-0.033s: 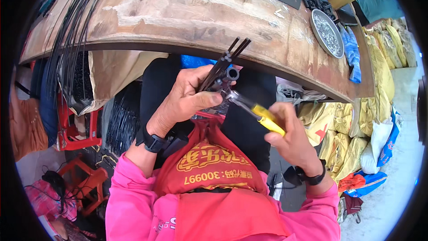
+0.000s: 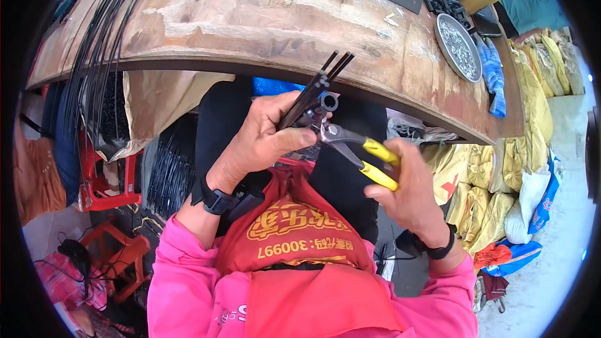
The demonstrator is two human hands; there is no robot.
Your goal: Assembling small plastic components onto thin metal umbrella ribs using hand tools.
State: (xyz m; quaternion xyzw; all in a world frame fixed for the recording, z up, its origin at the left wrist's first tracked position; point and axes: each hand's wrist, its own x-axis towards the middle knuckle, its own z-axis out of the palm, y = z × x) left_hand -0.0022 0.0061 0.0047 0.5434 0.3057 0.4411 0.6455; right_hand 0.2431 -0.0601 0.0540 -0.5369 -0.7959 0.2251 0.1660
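Head view, looking down: at the centre of the frame, left hand point(image 2: 263, 128) clamped on a small bunch of black rods point(image 2: 303, 101), ends pointing up and right, with a black ring-ended part point(image 2: 322, 102) just beside them. Right of centre, right hand point(image 2: 413, 184) closed round yellow-handled pliers point(image 2: 379, 176) — handles spread apart, metal nose pointing left towards the ring-ended part, contact too small to make out. Across the top, a worn wooden table point(image 2: 263, 19); at upper right on it, a round metal tray point(image 2: 440, 32) of small silvery pieces, next to a blue cloth point(image 2: 493, 75) hanging over the edge. At upper left, long black strands point(image 2: 100, 25) drooping off the table — at right, yellow sacks point(image 2: 488, 213) heaped below.
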